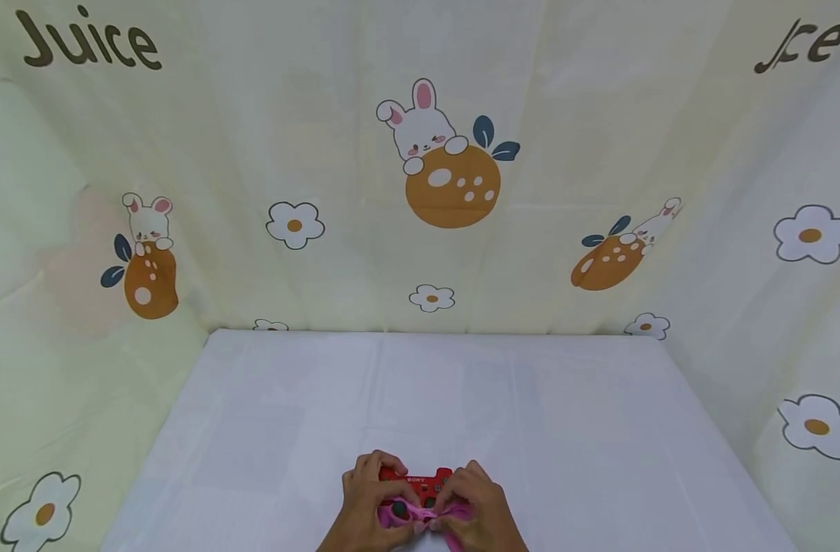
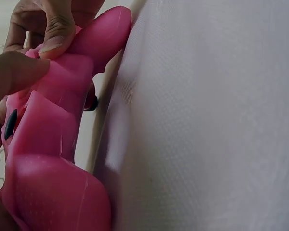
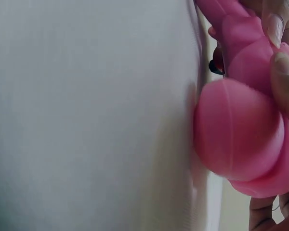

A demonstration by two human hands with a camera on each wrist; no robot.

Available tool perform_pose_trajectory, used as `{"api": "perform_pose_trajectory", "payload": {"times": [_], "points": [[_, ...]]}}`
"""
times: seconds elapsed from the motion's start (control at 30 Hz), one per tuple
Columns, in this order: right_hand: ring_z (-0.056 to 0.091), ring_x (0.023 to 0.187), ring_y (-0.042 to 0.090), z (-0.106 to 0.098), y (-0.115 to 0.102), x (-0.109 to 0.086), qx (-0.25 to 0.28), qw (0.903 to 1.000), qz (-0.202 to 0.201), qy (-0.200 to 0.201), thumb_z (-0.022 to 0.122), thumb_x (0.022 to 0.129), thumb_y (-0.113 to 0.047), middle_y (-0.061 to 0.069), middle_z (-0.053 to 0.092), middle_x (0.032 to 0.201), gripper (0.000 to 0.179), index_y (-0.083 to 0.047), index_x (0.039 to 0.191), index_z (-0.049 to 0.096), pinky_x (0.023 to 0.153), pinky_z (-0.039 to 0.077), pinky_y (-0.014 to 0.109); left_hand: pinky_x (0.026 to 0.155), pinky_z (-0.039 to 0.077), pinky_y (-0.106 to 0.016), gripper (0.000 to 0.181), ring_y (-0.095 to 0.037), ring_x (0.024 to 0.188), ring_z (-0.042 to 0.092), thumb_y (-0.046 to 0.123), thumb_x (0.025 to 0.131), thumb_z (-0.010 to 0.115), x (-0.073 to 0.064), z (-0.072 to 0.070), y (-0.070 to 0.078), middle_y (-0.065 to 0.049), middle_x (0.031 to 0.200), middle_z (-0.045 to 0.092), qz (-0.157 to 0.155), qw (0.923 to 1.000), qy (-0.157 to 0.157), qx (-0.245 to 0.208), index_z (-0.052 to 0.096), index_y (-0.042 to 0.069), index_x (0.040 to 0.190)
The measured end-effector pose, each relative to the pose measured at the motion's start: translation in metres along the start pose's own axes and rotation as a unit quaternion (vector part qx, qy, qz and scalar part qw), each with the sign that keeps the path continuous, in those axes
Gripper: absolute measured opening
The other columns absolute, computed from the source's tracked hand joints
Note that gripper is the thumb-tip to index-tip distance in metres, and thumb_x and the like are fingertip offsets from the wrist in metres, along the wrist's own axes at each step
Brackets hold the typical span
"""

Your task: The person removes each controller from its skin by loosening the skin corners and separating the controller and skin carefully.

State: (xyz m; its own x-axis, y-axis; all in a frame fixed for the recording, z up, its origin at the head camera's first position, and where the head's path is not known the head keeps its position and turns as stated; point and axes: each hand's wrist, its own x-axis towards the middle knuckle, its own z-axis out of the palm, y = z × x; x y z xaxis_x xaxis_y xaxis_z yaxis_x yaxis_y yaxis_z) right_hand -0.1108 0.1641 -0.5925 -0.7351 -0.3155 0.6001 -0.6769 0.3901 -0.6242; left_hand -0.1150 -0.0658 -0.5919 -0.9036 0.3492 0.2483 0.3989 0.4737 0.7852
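Observation:
At the near edge of the table, a red game controller point(image 1: 420, 484) marked SONY lies between both hands, its top face partly bare. A pink silicone cover point(image 1: 459, 509) wraps its near side and both handles. My left hand point(image 1: 366, 498) grips the controller's left side, its thumb at the cover's edge near a black thumbstick point(image 1: 399, 509). From the right, my right hand point(image 1: 482, 502) pinches the cover near the middle. In the left wrist view the cover point(image 2: 58, 192) looks bunched and folded; in the right wrist view the cover point(image 3: 238, 130) bulges round a handle, with both thumbs close together.
A white cloth covers the table point(image 1: 420, 391). Behind and at both sides hangs a cream curtain point(image 1: 337, 115) printed with rabbits, oranges and flowers, meeting the table's far edge.

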Motion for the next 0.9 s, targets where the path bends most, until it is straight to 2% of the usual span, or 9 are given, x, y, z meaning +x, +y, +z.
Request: {"api": "perform_pose_trajectory", "payload": {"times": [0.17,0.3,0.5,0.67,0.9], "points": [[0.049,0.083,0.001,0.0007,-0.0023,-0.0014,-0.011,0.9998,0.019,-0.002,0.098,0.067,-0.019,-0.018,0.066,0.087,0.041,-0.029,0.091,0.066,0.073,0.045,0.016,0.087,0.027,-0.045,0.02,-0.015,0.119,0.04,0.039,0.072,0.088,0.0016,-0.0023,0.0014,0.005,0.118,0.058,0.007,0.9999,-0.014,0.002,0.071,0.046,0.079],[0.049,0.082,0.001,0.0016,-0.0015,-0.0013,-0.004,0.9999,0.01,0.005,0.099,0.067,-0.013,-0.017,0.065,0.082,0.041,-0.029,0.086,0.067,0.073,0.044,0.016,0.087,0.027,-0.045,0.018,-0.015,0.119,0.04,0.042,0.075,0.086,0.0024,-0.0027,0.0029,0.006,0.117,0.058,-0.007,0.9998,-0.019,0.001,0.07,0.049,0.076],[0.052,0.081,0.002,0.0022,-0.0001,0.0006,0.001,0.9997,-0.012,0.019,0.097,0.067,-0.009,-0.014,0.068,0.078,0.035,-0.027,0.078,0.07,0.075,0.045,0.013,0.088,0.028,-0.046,0.024,-0.011,0.116,0.041,0.041,0.086,0.08,0.0028,0.0009,0.0045,0.015,0.113,0.055,-0.022,0.9995,0.008,0.021,0.065,0.051,0.069],[0.053,0.08,0.003,0.001,-0.0014,0.0028,0.005,0.9995,-0.027,0.013,0.098,0.065,-0.006,-0.013,0.07,0.078,0.036,-0.026,0.077,0.069,0.074,0.046,0.013,0.088,0.028,-0.045,0.026,-0.008,0.113,0.041,0.042,0.082,0.082,0.0027,0.0035,0.0047,0.018,0.112,0.055,-0.025,0.9989,0.024,0.031,0.063,0.051,0.067],[0.05,0.081,-0.001,-0.0005,-0.0047,0.0042,-0.015,0.9998,-0.012,-0.005,0.095,0.065,-0.004,-0.017,0.07,0.08,0.037,-0.029,0.076,0.07,0.073,0.044,0.011,0.087,0.028,-0.043,0.028,-0.007,0.11,0.043,0.04,0.076,0.085,0.0026,0.0063,0.0033,0.02,0.11,0.056,-0.026,0.9984,0.036,0.035,0.06,0.051,0.069]]}}
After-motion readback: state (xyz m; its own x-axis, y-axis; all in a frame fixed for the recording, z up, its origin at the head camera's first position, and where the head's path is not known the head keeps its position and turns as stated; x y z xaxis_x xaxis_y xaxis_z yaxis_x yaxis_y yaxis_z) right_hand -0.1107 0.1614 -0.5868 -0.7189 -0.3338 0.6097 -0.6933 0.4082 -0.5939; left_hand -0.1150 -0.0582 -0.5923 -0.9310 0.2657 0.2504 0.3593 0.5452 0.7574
